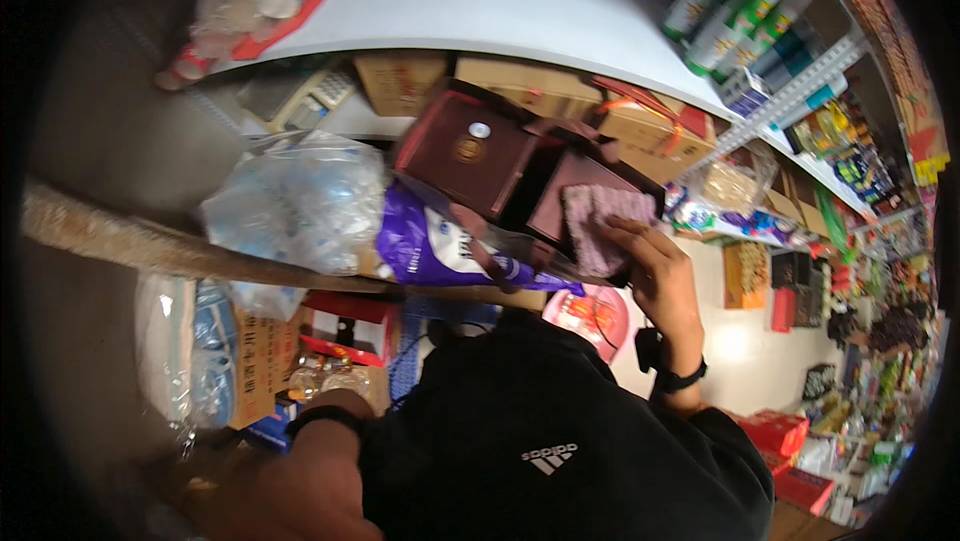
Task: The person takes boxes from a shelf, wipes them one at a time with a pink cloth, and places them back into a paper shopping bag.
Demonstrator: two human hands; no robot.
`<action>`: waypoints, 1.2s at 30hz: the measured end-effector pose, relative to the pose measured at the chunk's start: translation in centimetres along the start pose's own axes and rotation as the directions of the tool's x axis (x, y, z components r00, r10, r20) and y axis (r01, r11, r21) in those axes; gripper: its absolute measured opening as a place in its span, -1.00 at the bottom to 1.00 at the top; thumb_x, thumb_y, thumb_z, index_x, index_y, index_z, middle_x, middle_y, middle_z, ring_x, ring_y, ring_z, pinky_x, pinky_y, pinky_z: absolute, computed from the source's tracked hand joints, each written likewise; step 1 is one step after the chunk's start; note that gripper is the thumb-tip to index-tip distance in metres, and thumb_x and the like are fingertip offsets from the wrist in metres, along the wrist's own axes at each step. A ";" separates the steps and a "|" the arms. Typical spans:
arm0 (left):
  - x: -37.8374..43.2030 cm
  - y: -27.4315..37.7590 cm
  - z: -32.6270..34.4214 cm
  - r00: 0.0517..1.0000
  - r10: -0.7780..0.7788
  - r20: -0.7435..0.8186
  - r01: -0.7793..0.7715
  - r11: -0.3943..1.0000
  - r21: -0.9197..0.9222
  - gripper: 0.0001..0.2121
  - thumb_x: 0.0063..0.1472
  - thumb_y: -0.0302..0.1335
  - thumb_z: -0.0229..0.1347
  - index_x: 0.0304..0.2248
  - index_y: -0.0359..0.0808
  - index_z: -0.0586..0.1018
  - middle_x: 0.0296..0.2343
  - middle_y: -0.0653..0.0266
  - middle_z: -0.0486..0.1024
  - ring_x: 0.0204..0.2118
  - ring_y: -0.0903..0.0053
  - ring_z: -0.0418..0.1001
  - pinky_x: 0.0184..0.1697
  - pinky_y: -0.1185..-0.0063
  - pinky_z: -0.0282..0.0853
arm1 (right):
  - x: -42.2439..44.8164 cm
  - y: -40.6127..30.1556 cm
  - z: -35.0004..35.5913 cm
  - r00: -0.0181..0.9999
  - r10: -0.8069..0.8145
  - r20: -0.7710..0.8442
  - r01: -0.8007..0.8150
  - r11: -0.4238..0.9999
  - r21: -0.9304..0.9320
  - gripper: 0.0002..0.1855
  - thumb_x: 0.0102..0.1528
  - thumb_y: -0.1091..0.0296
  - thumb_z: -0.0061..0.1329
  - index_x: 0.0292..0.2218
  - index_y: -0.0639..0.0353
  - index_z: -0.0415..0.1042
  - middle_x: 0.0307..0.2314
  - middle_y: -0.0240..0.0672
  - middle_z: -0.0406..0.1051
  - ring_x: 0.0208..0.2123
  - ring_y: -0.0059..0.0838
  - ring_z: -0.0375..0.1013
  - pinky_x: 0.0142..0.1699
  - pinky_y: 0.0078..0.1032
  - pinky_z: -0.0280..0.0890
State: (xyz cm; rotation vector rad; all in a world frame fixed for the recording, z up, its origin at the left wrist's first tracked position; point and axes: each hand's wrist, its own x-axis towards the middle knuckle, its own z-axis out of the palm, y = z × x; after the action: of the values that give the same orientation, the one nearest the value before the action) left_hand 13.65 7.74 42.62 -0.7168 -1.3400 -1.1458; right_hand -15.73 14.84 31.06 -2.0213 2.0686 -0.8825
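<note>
My right hand [664, 271] has its fingers over a pink, fluffy cloth [600, 226], pressed to the face of a dark maroon gift box [551, 199]. Its thumb is mostly hidden. Next to that box, on the left, is a matching maroon box [469, 154] with a round gold emblem and a pale round spot. A purple and white plastic package [442, 241] lies in front of the boxes. My left hand [300, 485] is a blur at the lower left, below a black wristband; its fingers cannot be made out.
A white shelf [480, 8] runs above the boxes, with green spray cans [720, 23] at its right. Cardboard cartons [525, 83] stand behind. A clear plastic bag [300, 196] sits left. Below are a red open box [349, 327] and a pink basin [589, 316].
</note>
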 end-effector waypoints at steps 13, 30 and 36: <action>-1.9 -6.6 3.9 0.936 -0.220 0.273 0.124 0.936 0.329 -0.53 0.13 -0.53 -0.11 0.08 -0.12 0.37 -0.67 0.42 0.22 -0.75 0.60 0.25 -0.72 0.62 0.11 | 0.1 -0.2 -0.1 0.997 0.066 0.036 -0.065 0.998 -0.027 -0.45 -0.19 0.80 -0.30 -0.17 0.17 0.47 -0.23 -0.13 0.46 -0.20 -0.08 0.45 -0.10 -0.37 0.34; 0.5 -10.1 8.4 0.996 -0.045 0.076 0.049 0.997 -0.052 -0.80 0.21 -0.38 -0.01 -0.20 -0.25 0.48 -0.38 0.29 0.51 -0.64 0.45 0.41 -0.69 0.57 0.23 | -0.7 0.3 -0.1 0.996 0.080 0.030 -0.080 0.997 0.001 -0.40 -0.27 0.85 -0.34 -0.17 0.30 0.44 -0.23 -0.06 0.44 -0.14 -0.05 0.40 0.01 -0.39 0.24; -0.9 -11.6 11.3 0.995 0.063 -0.083 -0.070 0.993 -0.094 -0.80 0.19 -0.47 -0.02 -0.19 -0.24 0.49 -0.41 0.29 0.51 -0.59 0.40 0.41 -0.64 0.58 0.25 | -0.9 -0.3 -1.0 0.998 0.056 0.017 -0.055 0.998 -0.024 -0.40 -0.24 0.83 -0.34 -0.15 0.26 0.44 -0.26 -0.04 0.45 -0.20 -0.01 0.43 -0.07 -0.36 0.30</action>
State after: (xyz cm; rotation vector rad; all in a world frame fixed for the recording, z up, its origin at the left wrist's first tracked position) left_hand -1.06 14.49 41.15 -0.7724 -1.1918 -1.1801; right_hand -15.84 16.03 31.70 -1.9651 2.1247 -0.8320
